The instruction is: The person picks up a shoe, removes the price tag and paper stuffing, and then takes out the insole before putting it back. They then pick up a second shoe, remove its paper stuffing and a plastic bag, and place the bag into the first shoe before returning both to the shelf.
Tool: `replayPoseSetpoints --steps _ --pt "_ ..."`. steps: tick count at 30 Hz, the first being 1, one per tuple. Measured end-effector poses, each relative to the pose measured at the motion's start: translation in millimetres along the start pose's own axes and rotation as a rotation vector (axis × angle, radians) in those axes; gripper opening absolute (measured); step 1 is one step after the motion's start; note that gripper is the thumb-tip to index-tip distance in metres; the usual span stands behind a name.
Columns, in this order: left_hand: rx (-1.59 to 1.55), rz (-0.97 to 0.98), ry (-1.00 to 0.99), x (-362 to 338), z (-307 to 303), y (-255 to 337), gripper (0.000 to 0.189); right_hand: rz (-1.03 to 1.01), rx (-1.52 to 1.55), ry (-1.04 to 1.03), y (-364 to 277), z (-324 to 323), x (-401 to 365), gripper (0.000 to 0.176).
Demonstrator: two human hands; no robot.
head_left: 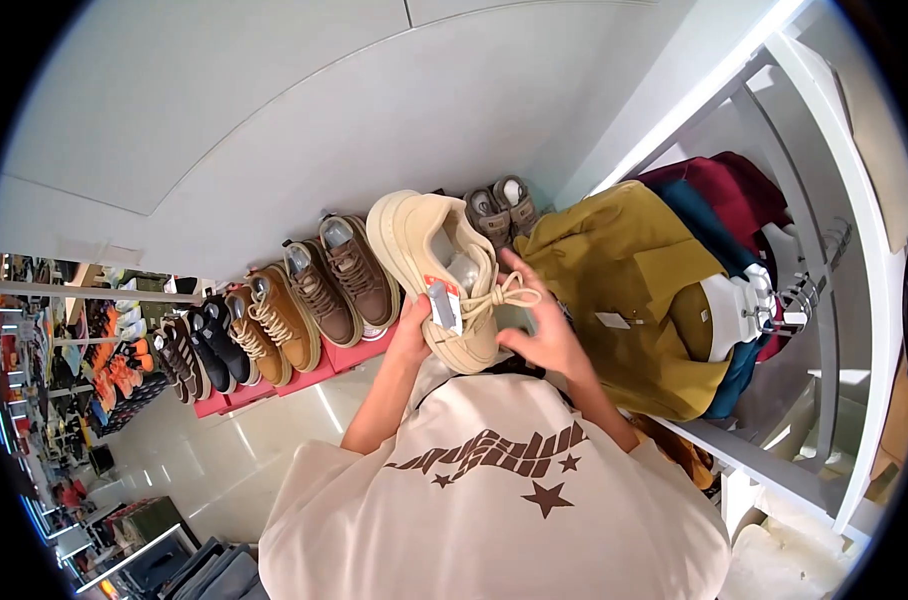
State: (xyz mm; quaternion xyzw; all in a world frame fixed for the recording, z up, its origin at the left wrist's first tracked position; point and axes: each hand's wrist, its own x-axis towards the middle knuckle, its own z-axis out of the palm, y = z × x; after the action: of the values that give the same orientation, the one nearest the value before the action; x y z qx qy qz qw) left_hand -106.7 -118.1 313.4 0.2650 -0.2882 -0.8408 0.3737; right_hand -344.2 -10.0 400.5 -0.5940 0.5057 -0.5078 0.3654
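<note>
"Sneaker, cream-coloured, held up in front of the person's chest. Call it the middle of the clock, with the pale wall at twelve."

"Which hand has it?"

"Left hand, between seven and eight o'clock. It's closed on the shoe's side, right beside a tag in white and grey with a patch of red."

"And the right hand?"

"At four, spread wide, thumb well apart from the fingers, just beside the laces, which are tied in a bow. Whether a fingertip touches the loops, I can't tell from here."

"Something shines inside the shoe."

"A clear filling in the opening; I can't make out what it is."

"What stands around it?"

"At nine, a dark brown pair. Farther out, dipping toward eight, a tan pair with light laces, then a black pair, all along a red surface. At one, close by, a taupe pair."

"And three o'clock?"

"A mustard top on a white hanger. Toward two, a teal garment and a maroon garment hang behind it, within a white frame."

"Six must be the person's shirt."

"Yes, pale, with brown stars. Between seven and eight, past the left arm, glossy floor."
</note>
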Motion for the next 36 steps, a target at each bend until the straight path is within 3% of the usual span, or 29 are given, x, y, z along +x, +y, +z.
replayPoseSetpoints --steps 2,4,6,7,8,11,14,19,20,22,23,24,26,27,32,34,35,36 --pt "-0.023 -0.028 -0.138 -6.1 -21.0 5.3 0.079 -0.023 -0.043 0.147 -30.5 -16.4 6.5 0.059" --pt "0.097 -0.05 -0.135 -7.9 -55.4 6.6 0.076 -0.139 -0.109 0.214 -54.0 -20.1 12.1 0.047" --pt "-0.008 -0.149 -0.212 -5.6 -98.6 -9.7 0.074 -0.212 -0.157 0.221 -77.2 -21.1 16.3 0.045" --pt "-0.051 -0.197 -0.246 -6.7 -99.0 -0.7 0.078 -0.27 -0.139 0.114 -87.3 -18.7 18.8 0.045" --pt "-0.049 -0.2 -0.244 -11.1 -96.6 4.2 0.078 -0.329 -0.121 0.005 -96.0 -15.2 22.1 0.045" --pt "0.046 -0.148 -0.209 -27.8 -25.5 49.0 0.096 -0.405 -0.198 -0.051 -95.8 5.9 30.3 0.034" --pt "0.086 -0.101 -0.242 -30.8 -13.4 54.3 0.094 -0.427 -0.234 -0.06 -86.3 15.9 30.4 0.026" --pt "0.008 -0.185 -0.222 -39.4 -2.3 63.8 0.084 -0.363 -0.17 0.046 -75.4 21.4 23.8 0.017" --pt "0.005 -0.187 -0.222 -42.4 5.8 65.4 0.084 -0.36 -0.171 0.046 -72.6 21.3 22.0 0.017" --pt "0.154 -0.089 -0.008 -45.0 26.1 65.0 0.082 -0.182 -0.104 0.098 -62.4 18.9 18.3 0.017" --pt "0.176 -0.062 0.032 -45.9 29.3 64.5 0.08 -0.138 -0.084 0.107 -53.3 17.1 15.2 0.031" --pt "0.174 -0.065 0.03 -46.4 33.5 64.7 0.08 -0.135 -0.086 0.109 -59.8 18.0 16.1 0.031" --pt "0.222 0.018 0.155 -47.7 44.9 66.9 0.084 -0.186 -0.282 0.311 -78.1 21.2 19.5 0.057" --pt "0.206 0.047 0.187 -48.9 54.7 69.1 0.086 -0.224 -0.352 0.249 -73.8 18.0 16.7 0.077" --pt "0.322 0.192 0.232 -52.4 79.5 67.3 0.087 -0.22 -0.393 0.288 -73.0 38.4 16.8 0.075" --pt "0.382 0.264 0.225 -54.3 82.3 63.7 0.086 -0.239 -0.469 0.322 -65.9 41.4 19.6 0.068" --pt "0.383 0.26 0.223 -55.2 82.4 63.1 0.086 -0.242 -0.432 0.357 -67.2 42.5 20.5 0.05" --pt "0.351 0.239 0.243 -56.7 82.3 62.6 0.086 -0.238 -0.432 0.359 -60.9 39.4 20.6 0.05"
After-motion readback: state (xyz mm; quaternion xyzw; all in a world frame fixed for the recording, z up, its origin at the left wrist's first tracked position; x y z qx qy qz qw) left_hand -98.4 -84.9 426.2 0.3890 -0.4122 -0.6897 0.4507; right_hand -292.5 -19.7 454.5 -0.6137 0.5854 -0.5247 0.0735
